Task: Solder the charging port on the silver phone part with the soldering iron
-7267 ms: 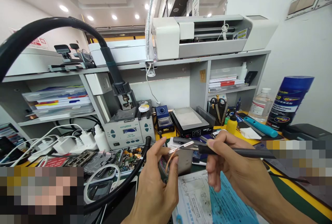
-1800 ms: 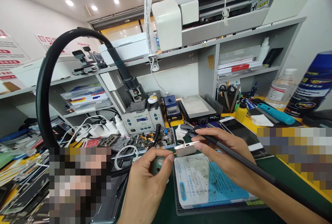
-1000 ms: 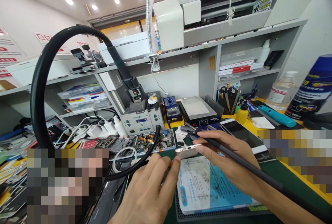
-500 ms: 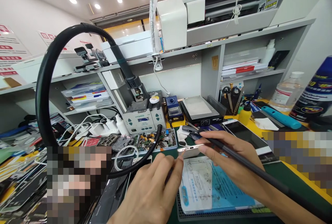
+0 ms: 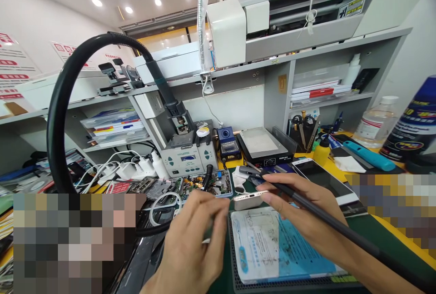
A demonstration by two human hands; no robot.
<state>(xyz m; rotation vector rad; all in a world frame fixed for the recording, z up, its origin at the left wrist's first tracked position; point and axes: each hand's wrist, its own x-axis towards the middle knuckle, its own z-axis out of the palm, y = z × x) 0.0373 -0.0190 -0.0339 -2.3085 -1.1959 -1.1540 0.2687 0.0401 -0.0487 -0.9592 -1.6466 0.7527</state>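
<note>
A: Head view. State the position of the small phone.
B: The small phone (image 5: 248, 204) is between the two hands, its port end toward the camera. It is just beyond the blue-and-white packet (image 5: 269, 248), which lies on a perforated dark mat (image 5: 244, 286).

A: State the condition of the right hand.
B: The right hand (image 5: 299, 203) is closed. Its fingers grip a black rod-like tool (image 5: 340, 231), whose shaft slopes down along the forearm to the lower right. The thumb side also touches the adjacent end of the small phone.

A: And the left hand?
B: The left hand (image 5: 194, 244) is partly curled, with thumb and forefinger tips drawn close together, just beside the other end of the small phone. Whether they pinch something cannot be determined from this angle.

A: List the adjacent equipment.
B: Beyond the hands: a parts tray (image 5: 231, 191) with small circuit pieces, a grey station (image 5: 185, 161) with a lit display, a blue unit (image 5: 225, 136) and a flat-topped plate unit (image 5: 260, 142). A white-framed phone (image 5: 323, 179) lies behind the right hand, near a yellow bottle (image 5: 320, 152).
</note>
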